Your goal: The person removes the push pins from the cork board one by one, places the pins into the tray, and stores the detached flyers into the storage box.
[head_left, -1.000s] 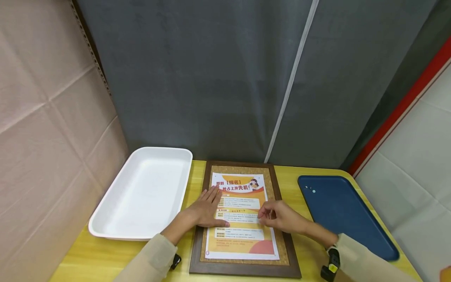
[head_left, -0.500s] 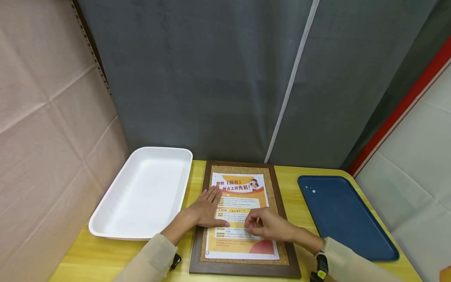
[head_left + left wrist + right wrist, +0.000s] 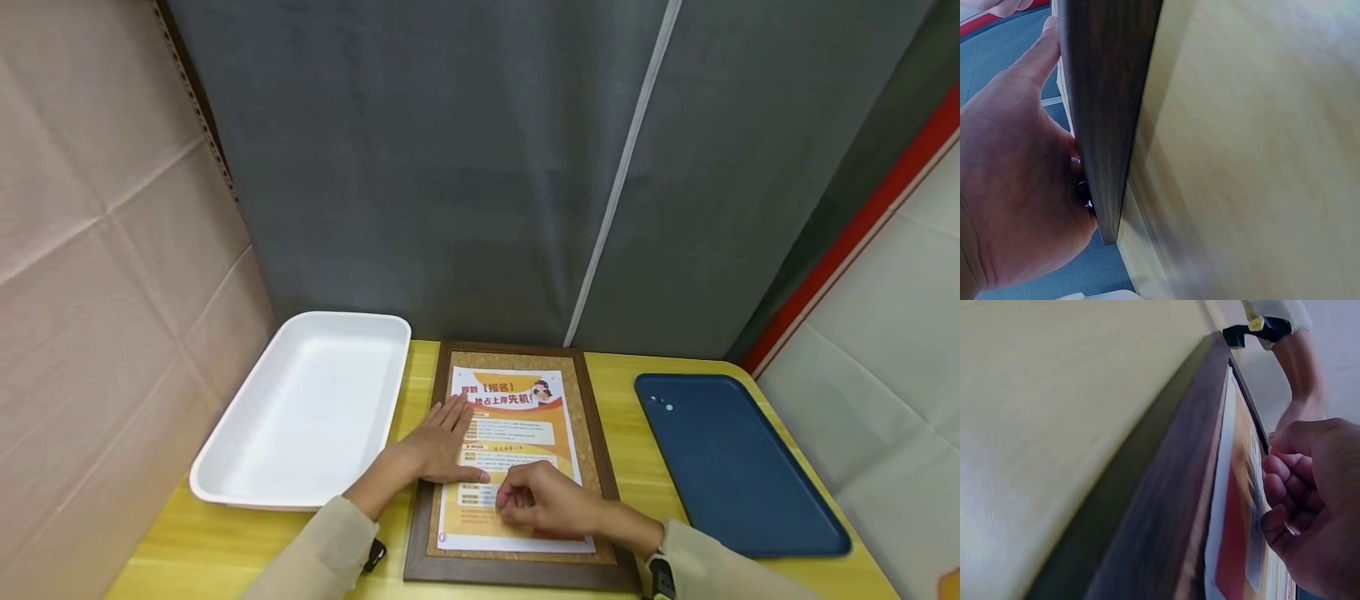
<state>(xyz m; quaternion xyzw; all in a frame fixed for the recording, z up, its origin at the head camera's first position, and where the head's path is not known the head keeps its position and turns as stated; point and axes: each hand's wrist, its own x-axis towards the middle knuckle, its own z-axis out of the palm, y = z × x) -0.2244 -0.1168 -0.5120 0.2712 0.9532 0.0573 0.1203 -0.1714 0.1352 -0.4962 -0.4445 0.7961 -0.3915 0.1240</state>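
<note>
A printed poster [image 3: 514,430], orange and white with Chinese text, lies on a cork board [image 3: 585,417] with a dark wooden frame [image 3: 525,570]. Tiny pin-like spots show at its top corners. My left hand [image 3: 438,446] rests on the poster's left side, fingers spread and straight; in the left wrist view its thumb reaches along the frame's edge. Over the poster's lower middle, my right hand [image 3: 543,500] is curled, thumb and index tips pinched together. In the right wrist view these fingertips [image 3: 1279,445] meet on something tiny whose kind I cannot tell.
A deep white tray [image 3: 247,505] stands on the yellow wooden table [image 3: 195,550] to the left. On the right lies a shallow blue tray [image 3: 742,467] with several tiny pieces [image 3: 669,407] near its back left corner. A grey curtain [image 3: 450,183] hangs behind.
My right hand has moved left and nearer the person across the poster, from its right edge to its lower middle, still pinched. My left hand has stayed in place.
</note>
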